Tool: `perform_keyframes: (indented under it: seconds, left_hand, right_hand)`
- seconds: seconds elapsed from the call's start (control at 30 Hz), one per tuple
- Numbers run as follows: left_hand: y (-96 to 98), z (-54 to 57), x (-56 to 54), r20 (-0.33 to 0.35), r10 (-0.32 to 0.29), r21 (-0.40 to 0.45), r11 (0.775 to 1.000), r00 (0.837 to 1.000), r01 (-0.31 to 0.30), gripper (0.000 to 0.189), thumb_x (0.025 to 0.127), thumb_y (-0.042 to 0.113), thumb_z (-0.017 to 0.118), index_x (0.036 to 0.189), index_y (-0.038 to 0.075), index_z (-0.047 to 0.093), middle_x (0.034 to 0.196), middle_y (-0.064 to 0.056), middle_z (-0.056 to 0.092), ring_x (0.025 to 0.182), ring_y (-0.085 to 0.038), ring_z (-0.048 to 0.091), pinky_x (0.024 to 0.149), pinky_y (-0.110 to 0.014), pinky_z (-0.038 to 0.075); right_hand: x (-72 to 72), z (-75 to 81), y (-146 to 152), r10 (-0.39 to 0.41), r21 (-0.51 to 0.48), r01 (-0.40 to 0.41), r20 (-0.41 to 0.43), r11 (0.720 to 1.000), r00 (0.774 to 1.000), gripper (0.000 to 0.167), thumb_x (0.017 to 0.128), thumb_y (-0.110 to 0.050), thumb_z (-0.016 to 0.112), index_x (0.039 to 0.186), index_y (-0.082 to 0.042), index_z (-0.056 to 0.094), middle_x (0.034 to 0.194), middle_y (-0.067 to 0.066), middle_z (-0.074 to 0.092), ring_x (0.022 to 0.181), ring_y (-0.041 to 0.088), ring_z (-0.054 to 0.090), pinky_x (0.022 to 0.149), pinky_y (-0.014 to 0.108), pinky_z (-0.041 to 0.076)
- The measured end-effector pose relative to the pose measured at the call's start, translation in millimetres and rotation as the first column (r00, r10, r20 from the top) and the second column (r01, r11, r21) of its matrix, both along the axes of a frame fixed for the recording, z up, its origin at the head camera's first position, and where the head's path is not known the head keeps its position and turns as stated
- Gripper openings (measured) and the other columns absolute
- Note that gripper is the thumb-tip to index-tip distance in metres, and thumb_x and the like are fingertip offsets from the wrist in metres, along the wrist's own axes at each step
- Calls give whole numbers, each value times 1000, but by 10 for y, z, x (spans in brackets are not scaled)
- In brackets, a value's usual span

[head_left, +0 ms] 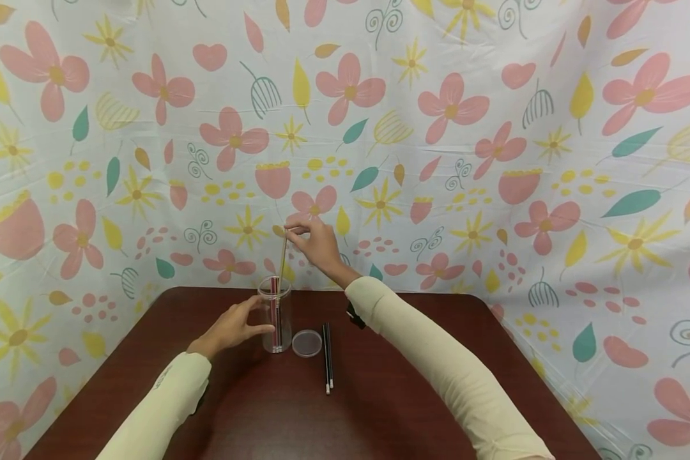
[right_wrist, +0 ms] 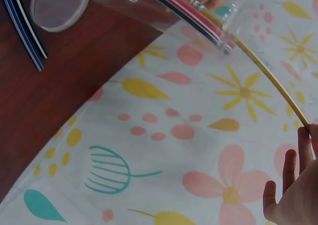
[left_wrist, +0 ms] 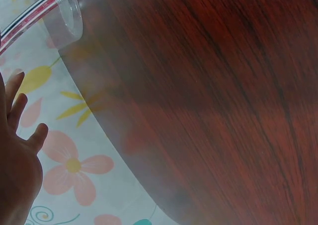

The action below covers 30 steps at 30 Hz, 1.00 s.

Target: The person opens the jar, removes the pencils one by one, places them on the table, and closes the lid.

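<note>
A clear jar [head_left: 284, 319] stands upright on the table, with red and black pencils [head_left: 275, 319] inside. My left hand [head_left: 232, 327] holds the jar's left side, thumb across the front and fingers toward the back. Above the jar, my right hand [head_left: 316, 246] pinches a yellow pencil [head_left: 283, 259] at its upper end. The pencil's lower end, with a metal band, is inside the jar's mouth in the right wrist view. The left wrist view shows the jar's base [left_wrist: 74, 21] and some left-hand fingers [left_wrist: 17, 106].
A round clear lid [head_left: 307, 344] lies flat just right of the jar. Beside it, two black pencils [head_left: 328, 358] with white ends lie on the dark wooden table [head_left: 276, 415]. A flower-patterned cloth [head_left: 379, 160] hangs behind and around the table.
</note>
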State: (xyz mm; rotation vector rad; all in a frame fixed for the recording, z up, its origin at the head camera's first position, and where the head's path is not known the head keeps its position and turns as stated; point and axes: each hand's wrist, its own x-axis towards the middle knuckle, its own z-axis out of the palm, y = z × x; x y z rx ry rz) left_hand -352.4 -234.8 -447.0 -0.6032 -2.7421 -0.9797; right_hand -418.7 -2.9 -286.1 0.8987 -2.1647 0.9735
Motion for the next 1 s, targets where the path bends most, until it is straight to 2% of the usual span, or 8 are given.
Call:
perform_keyframes:
  seconds: [0.03, 0.1, 0.2, 0.27, 0.53, 0.77, 0.9, 1.0]
  left_hand:
    - [0, -2, 1, -1, 1, 2, 1000, 1000, -1, 71, 90, 44, 81, 145, 10, 51, 136, -11, 67, 133, -36, 57, 107, -60, 45]
    - [-2, -3, 1, -1, -1, 7, 1000, 1000, 1, 72, 90, 44, 81, 146, 10, 51, 136, -11, 67, 133, -37, 57, 107, -61, 45]
    - [-5, 0, 5, 1, 2, 9, 1000, 1000, -2, 73, 89, 45, 81, 146, 10, 51, 136, -10, 67, 134, -37, 57, 107, -61, 45]
    - [-3, 6, 10, 3, 5, 10, 1000, 1000, -5, 73, 89, 44, 81, 146, 10, 51, 136, -10, 67, 134, -37, 56, 107, -61, 45]
    - [-6, 6, 11, 3, 11, -2, 1000, 1000, -11, 74, 89, 46, 81, 146, 9, 51, 136, -10, 68, 134, -37, 56, 108, -61, 44]
    - [-6, 0, 17, -5, 7, -4, 1000, 1000, -7, 71, 90, 42, 82, 145, 9, 51, 136, -11, 68, 134, -37, 56, 107, -61, 45]
    - [-2, 4, 21, -5, 5, -4, 1000, 1000, -5, 70, 91, 40, 81, 145, 10, 51, 137, -11, 67, 134, -36, 56, 107, -61, 44]
    - [-2, 10, 21, -6, 4, -2, 1000, 1000, -4, 70, 90, 40, 82, 146, 10, 51, 137, -11, 67, 135, -36, 56, 107, -61, 44]
  right_hand:
    - [-9, 24, 3, 2, -2, -2, -8, 1000, 1000, 19, 98, -23, 76, 114, -14, 79, 102, 4, 80, 63, 13, 69, 43, 22, 29]
    - [-23, 72, 8, 3, -3, -3, -20, 1000, 1000, 18, 98, -23, 76, 113, -14, 80, 102, 4, 80, 55, 10, 62, 43, 22, 26]
    - [-25, 146, 24, -2, -8, 2, -8, 1000, 1000, 18, 98, -24, 75, 113, -15, 80, 100, 3, 80, 40, 8, 39, 43, 22, 24]
    - [-17, 194, 37, -11, -11, 11, 1, 1000, 1000, 19, 99, -25, 75, 113, -15, 81, 99, 3, 80, 37, 9, 25, 43, 22, 24]
    - [-36, 325, 88, -29, -28, 30, 14, 999, 999, 24, 99, -31, 74, 114, -13, 81, 98, 1, 80, 37, 9, 29, 43, 23, 23]
    - [-22, 428, 132, -40, -41, 39, -19, 998, 999, 22, 99, -28, 74, 114, -13, 81, 99, 4, 80, 40, 4, 38, 44, 22, 25]
    - [-14, 490, 173, -46, -69, 44, -27, 997, 999, 22, 98, -25, 76, 115, -11, 81, 99, 7, 80, 35, 11, 35, 42, 22, 23]
    - [-10, 536, 210, -50, -88, 48, -26, 995, 998, 22, 98, -24, 75, 115, -11, 81, 99, 8, 80, 38, 17, 46, 42, 22, 23]
